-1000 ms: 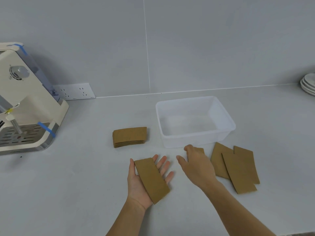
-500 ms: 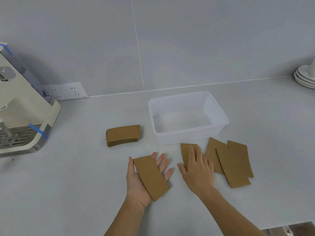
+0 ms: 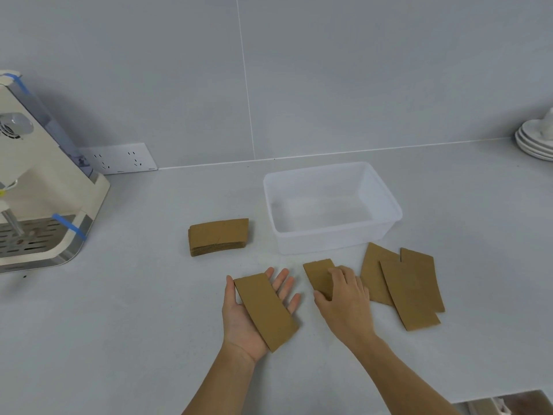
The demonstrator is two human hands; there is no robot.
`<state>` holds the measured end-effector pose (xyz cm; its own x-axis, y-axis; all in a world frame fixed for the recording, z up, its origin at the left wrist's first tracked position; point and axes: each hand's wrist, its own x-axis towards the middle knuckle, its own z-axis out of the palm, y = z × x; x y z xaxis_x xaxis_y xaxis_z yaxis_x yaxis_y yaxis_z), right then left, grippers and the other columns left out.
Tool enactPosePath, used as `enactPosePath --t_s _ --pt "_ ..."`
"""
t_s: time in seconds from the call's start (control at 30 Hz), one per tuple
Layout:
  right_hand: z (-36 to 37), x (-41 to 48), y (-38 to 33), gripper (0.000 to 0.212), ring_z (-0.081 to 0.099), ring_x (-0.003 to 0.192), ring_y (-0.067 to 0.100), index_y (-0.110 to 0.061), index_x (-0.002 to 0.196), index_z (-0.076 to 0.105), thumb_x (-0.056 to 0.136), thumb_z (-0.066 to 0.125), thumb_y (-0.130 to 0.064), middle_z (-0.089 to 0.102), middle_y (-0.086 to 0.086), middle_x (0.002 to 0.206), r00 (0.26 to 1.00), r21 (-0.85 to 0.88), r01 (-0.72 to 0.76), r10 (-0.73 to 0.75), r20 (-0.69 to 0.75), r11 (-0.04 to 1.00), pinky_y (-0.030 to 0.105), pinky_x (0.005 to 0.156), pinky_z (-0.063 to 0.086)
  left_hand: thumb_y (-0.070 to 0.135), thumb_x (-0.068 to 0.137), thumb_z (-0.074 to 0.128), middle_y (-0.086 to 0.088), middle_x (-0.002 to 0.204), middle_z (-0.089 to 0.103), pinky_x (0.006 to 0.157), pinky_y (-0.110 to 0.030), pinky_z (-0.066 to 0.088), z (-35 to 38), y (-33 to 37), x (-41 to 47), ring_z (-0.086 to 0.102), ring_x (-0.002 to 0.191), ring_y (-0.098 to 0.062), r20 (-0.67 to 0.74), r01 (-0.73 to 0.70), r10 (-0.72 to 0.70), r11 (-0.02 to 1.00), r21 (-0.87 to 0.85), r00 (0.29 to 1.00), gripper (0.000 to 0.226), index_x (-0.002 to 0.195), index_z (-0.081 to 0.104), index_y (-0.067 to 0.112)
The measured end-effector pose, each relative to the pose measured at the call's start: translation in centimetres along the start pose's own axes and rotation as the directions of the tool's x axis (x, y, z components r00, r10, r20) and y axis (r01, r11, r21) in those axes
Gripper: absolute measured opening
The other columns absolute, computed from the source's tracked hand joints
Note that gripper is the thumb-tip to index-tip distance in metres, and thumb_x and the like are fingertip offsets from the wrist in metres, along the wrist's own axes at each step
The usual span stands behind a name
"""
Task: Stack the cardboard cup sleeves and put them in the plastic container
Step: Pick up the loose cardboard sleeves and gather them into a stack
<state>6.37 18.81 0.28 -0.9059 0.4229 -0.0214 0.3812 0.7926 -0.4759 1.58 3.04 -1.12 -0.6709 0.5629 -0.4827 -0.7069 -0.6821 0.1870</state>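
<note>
My left hand (image 3: 239, 319) lies palm up on the counter with one flat brown cardboard sleeve (image 3: 264, 310) resting across it, fingers spread. My right hand (image 3: 347, 301) is palm down, fingers curled onto another sleeve (image 3: 318, 272) lying on the counter. Three loose sleeves (image 3: 410, 295) overlap to the right of it. A neat stack of sleeves (image 3: 218, 236) sits left of the empty translucent plastic container (image 3: 386, 202), which stands just beyond both hands.
A cream water dispenser (image 3: 39, 190) with blue tape stands at the far left. A wall socket (image 3: 119, 158) is behind it. White plates (image 3: 535, 140) are stacked at the far right. The counter's front edge (image 3: 493, 396) shows at lower right.
My right hand drew back from the container's front wall, settled onto the sleeve in front of it, and curled its fingers on it. My left hand kept its sleeve on the palm.
</note>
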Motion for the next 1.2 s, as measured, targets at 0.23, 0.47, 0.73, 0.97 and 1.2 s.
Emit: enactPosePath --t_s 0.23,0.47,0.73,0.97,1.2 --pt "-1.7 -0.1 -2.8 0.036 0.048 0.103 0.017 -0.01 0.113 0.053 0.083 0.062 -0.026 0.052 0.003 0.114 1.0 0.283 -0.01 0.016 -0.018 0.959 0.032 0.093 0.041 0.073 0.074 0.044 -0.016 0.125 0.063 0.091 -0.051 0.047 0.5 0.2 -0.2 0.059 0.115 -0.033 -0.027 -0.01 0.01 1.0 -0.001 1.0 0.08 0.122 0.061 0.011" --pt "-2.1 -1.3 -5.8 0.036 0.046 0.102 0.014 -0.017 0.111 0.053 0.081 0.06 -0.035 0.05 -0.006 0.111 0.999 0.385 0.018 -0.034 0.036 0.923 0.033 0.091 0.044 0.077 0.072 0.04 -0.013 0.099 0.074 0.068 -0.043 0.059 0.5 0.5 -0.4 0.072 0.082 -0.03 -0.069 -0.011 0.018 0.995 0.101 0.997 0.077 0.111 0.069 0.017" --pt "-0.1 -3.6 -7.9 0.036 0.041 0.118 0.016 -0.018 0.114 0.05 0.085 0.055 -0.038 0.045 -0.002 0.132 0.991 0.324 0.087 -0.114 0.067 0.942 0.031 0.103 0.036 0.079 0.069 0.042 -0.011 0.121 0.067 0.098 -0.045 0.045 0.6 -0.2 -1.1 0.061 0.112 -0.03 -0.002 -0.005 0.005 0.985 0.174 1.0 0.086 0.115 0.066 0.01" --pt "1.0 -4.5 -7.7 0.042 0.035 0.13 0.018 -0.02 0.119 0.047 0.086 0.051 -0.044 0.046 0.0 0.135 0.989 0.214 0.098 -0.12 0.091 0.972 0.036 0.111 0.028 0.075 0.071 0.043 -0.012 0.13 0.061 0.098 -0.043 0.043 1.3 -1.1 -1.1 0.057 0.119 -0.027 0.058 -0.032 0.021 0.98 0.194 0.998 0.084 0.126 0.058 0.013" --pt "0.1 -4.5 -5.9 0.035 0.047 0.112 0.016 -0.017 0.106 0.054 0.086 0.048 -0.045 0.055 -0.002 0.117 0.985 0.136 0.155 -0.163 0.051 0.978 0.029 0.096 0.036 0.061 0.076 0.054 -0.013 0.128 0.061 0.099 -0.045 0.045 1.7 -2.6 -0.6 0.06 0.116 -0.028 0.03 0.041 -0.049 0.975 0.218 0.998 0.07 0.126 0.057 0.013"
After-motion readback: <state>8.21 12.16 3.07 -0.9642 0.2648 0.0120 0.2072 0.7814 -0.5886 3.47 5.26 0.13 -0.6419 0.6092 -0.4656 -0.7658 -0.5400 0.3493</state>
